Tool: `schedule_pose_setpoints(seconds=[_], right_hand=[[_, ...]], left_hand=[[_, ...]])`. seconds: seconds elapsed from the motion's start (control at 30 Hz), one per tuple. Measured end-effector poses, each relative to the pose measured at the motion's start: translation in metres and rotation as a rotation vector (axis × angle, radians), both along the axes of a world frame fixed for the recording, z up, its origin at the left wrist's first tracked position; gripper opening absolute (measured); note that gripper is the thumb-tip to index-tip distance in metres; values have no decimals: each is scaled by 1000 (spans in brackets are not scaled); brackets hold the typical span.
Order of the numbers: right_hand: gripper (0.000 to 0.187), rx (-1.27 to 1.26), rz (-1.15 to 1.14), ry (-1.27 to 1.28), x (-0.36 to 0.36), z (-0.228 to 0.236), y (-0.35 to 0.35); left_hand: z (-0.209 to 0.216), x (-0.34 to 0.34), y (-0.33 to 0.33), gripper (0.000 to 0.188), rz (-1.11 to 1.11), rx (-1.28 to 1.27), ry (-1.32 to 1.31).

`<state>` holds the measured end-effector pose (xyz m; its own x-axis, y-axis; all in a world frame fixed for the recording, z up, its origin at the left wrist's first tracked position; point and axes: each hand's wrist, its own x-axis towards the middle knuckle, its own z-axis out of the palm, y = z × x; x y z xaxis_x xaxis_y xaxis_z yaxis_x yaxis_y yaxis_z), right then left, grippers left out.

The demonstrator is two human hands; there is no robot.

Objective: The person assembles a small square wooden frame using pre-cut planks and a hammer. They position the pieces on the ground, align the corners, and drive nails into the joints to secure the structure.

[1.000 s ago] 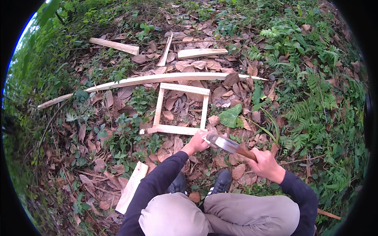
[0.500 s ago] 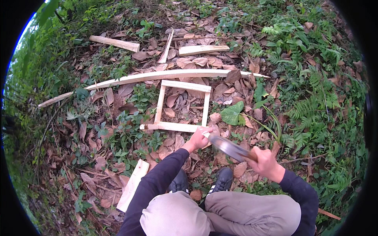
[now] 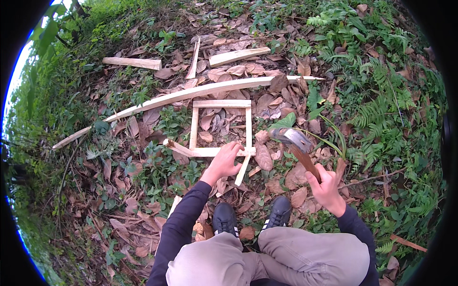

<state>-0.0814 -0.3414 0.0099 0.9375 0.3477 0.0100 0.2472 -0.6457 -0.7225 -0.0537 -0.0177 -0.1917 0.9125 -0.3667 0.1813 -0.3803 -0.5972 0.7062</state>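
Note:
A four-sided frame of pale wooden strips [image 3: 221, 103] lies on the leaf litter ahead of my feet. My left hand [image 3: 223, 163] is on its near bar, close to the right corner, fingers over the wood and thumb on the near side. From that corner a short wooden strip [image 3: 242, 170] slants toward me. Another short piece [image 3: 178, 148] juts out at the near left corner. My right hand [image 3: 326, 189] grips the wooden handle of a hammer [image 3: 305, 159]. Its metal head is raised to the right of the frame, apart from the wood.
A long curved wooden strip [image 3: 200, 90] lies just beyond the frame. Farther off are three loose pieces: a left one [image 3: 132, 62], a thin splinter [image 3: 194, 58] and a right one [image 3: 239, 56]. A board [image 3: 173, 206] is partly hidden by my left arm. Ferns [image 3: 374, 117] grow at right.
My left hand has shifted left along the near bar, away from the corner. The hammer has swung up and back from the corner, its head now tilted upward. The slanting strip shows more fully.

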Motion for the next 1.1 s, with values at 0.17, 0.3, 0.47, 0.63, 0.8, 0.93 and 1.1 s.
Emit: schedule_pose_setpoints(seconds=[0.17, 0.3, 0.47, 0.63, 0.8, 0.93, 1.1], right_hand=[[29, 50, -50, 55, -6, -28, 9], [31, 146, -125, 115, -11, -54, 21], [39, 272, -308, 215, -22, -88, 27], [35, 545, -460, 436, -26, -90, 42], [33, 582, -528, 410, -25, -86, 32], [27, 676, -559, 489, -19, -69, 42], [26, 623, -398, 421, -21, -69, 54]], left_hand=[[-12, -11, 1, 52, -25, 130, -105], [-6, -30, -8, 44, -199, 299, -259], [3, -69, -28, 28, -72, 403, 98], [-24, -84, -32, 29, 58, 440, 30], [37, -81, -36, 30, 101, 72, 68], [64, -84, -36, 32, 132, -98, 80], [72, -87, -41, 32, 148, -173, 80]])
